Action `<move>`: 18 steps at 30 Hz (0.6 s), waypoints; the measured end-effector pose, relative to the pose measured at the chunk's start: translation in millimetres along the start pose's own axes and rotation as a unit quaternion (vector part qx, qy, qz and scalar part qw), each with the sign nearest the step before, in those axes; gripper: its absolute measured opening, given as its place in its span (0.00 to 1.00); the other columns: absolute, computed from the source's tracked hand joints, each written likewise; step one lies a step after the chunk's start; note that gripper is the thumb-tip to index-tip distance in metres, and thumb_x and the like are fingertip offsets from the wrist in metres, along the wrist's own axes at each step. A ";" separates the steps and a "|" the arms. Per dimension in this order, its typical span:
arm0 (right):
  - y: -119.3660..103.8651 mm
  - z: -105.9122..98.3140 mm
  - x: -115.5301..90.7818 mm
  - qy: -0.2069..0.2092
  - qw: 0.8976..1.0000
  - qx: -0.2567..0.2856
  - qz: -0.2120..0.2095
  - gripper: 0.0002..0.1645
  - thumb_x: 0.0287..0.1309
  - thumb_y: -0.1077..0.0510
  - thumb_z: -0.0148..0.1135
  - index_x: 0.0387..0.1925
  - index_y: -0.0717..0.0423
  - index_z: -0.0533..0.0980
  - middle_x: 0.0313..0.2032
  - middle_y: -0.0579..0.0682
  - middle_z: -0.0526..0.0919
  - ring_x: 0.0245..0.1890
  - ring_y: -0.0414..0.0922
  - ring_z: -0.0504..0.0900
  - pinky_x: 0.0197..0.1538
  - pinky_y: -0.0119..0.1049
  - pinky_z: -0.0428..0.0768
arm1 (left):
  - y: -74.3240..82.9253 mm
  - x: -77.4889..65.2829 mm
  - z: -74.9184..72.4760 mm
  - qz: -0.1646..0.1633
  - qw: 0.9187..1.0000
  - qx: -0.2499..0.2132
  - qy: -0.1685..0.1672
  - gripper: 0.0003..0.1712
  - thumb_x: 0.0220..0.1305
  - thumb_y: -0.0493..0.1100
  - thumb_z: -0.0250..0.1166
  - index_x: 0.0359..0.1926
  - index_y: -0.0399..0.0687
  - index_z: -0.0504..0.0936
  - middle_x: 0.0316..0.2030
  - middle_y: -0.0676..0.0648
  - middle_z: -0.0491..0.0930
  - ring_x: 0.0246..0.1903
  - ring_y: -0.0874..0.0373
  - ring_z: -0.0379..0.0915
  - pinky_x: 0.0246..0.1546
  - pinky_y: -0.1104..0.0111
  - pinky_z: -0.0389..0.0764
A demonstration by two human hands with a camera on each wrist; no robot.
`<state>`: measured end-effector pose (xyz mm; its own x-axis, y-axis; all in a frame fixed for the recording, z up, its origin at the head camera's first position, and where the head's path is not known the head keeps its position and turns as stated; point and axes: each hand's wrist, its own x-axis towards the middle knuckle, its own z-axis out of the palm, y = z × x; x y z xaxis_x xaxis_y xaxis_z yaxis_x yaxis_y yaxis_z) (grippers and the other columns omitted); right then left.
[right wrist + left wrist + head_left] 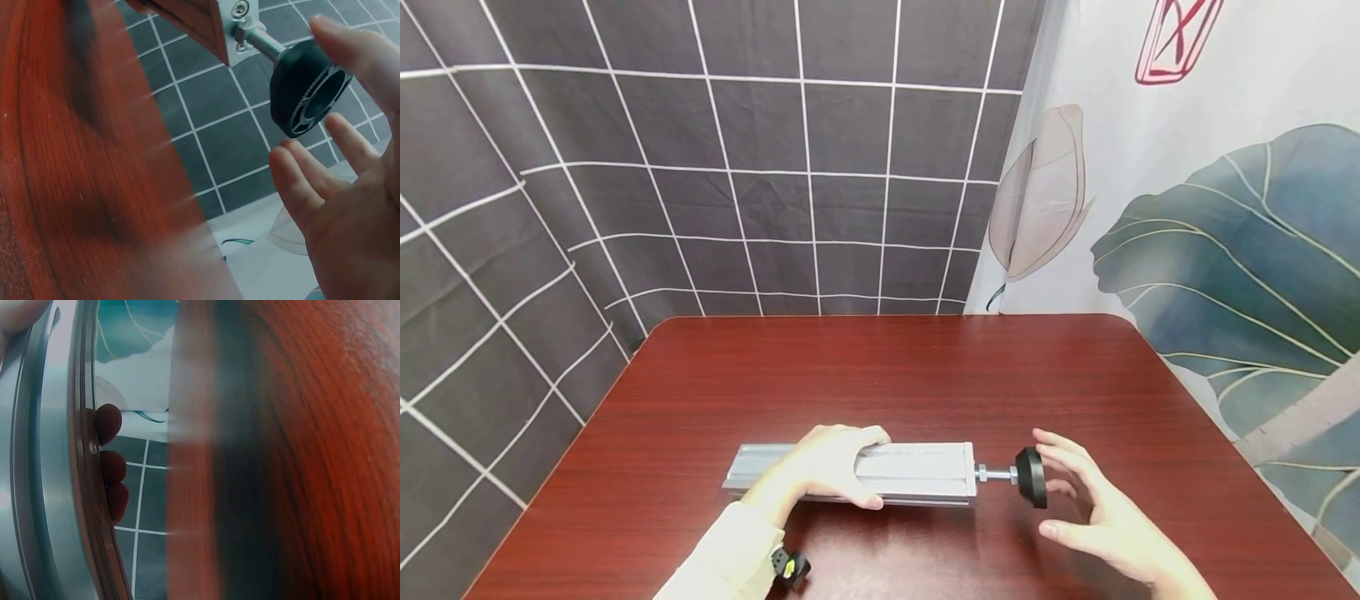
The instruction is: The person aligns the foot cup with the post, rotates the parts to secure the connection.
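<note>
A silver aluminium profile point(921, 477) lies crosswise in the head view, held above the tabletop. My left hand point(823, 462) grips it from above near its middle, thumb on the near side. In the left wrist view its fingertips point(109, 425) show past the far edge of the profile. From the profile's right end a threaded rod point(997, 474) with a nut sticks out, carrying a black round levelling foot point(1032, 477). My right hand point(1101, 512) is just right of this foot, fingers spread and loosely bent around its outer side. The right wrist view shows the foot's ring-shaped underside facing the palm point(356, 212).
The reddish-brown wooden table point(880, 375) has rounded far corners. Behind it hangs a dark grid-patterned curtain point(760, 200), with a white leaf-printed one point(1247, 250) at the right. A black strap device point(790, 567) sits on the left wrist.
</note>
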<state>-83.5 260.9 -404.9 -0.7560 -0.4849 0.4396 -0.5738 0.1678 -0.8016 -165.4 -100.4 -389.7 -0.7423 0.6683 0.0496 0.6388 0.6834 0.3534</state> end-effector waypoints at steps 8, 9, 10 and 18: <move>-7.3 3.7 4.0 0.031 0.998 -0.051 0.023 0.41 0.45 0.75 0.65 0.63 0.61 0.64 0.55 0.50 0.68 0.40 0.39 0.78 0.39 0.28 0.75 | 1.3 -0.5 0.9 -0.003 1.000 -0.002 -0.001 0.40 0.30 0.68 0.70 0.51 0.65 0.74 0.39 0.60 0.80 0.37 0.65 0.75 0.37 0.64 0.73; -8.1 4.3 4.0 0.041 0.997 -0.058 0.043 0.40 0.46 0.74 0.65 0.63 0.60 0.64 0.52 0.47 0.71 0.37 0.40 0.78 0.37 0.29 0.75 | 1.7 -0.5 0.9 -0.004 1.000 -0.003 0.000 0.40 0.30 0.68 0.71 0.50 0.64 0.74 0.39 0.60 0.80 0.37 0.65 0.75 0.37 0.64 0.73; -8.8 5.1 4.1 0.050 0.995 -0.064 0.064 0.39 0.47 0.72 0.65 0.63 0.58 0.65 0.49 0.44 0.73 0.35 0.39 0.78 0.34 0.30 0.75 | 1.9 -0.3 1.0 -0.004 1.000 -0.003 0.000 0.40 0.30 0.68 0.71 0.50 0.64 0.74 0.39 0.60 0.80 0.37 0.65 0.75 0.37 0.64 0.73; -9.5 10.8 7.2 0.088 0.989 -0.070 0.094 0.27 0.57 0.71 0.55 0.59 0.58 0.68 0.33 0.45 0.76 0.17 0.40 0.73 0.27 0.33 0.73 | 2.8 0.7 4.0 -0.005 1.000 -0.009 -0.001 0.40 0.30 0.68 0.71 0.50 0.64 0.75 0.39 0.60 0.80 0.38 0.65 0.76 0.38 0.64 0.73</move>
<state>-80.1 246.5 -398.6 -0.8899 -0.2784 0.3612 -0.4458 0.3637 -0.8179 -163.4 -96.8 -392.5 -0.7476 0.6626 0.0439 0.6281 0.6841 0.3707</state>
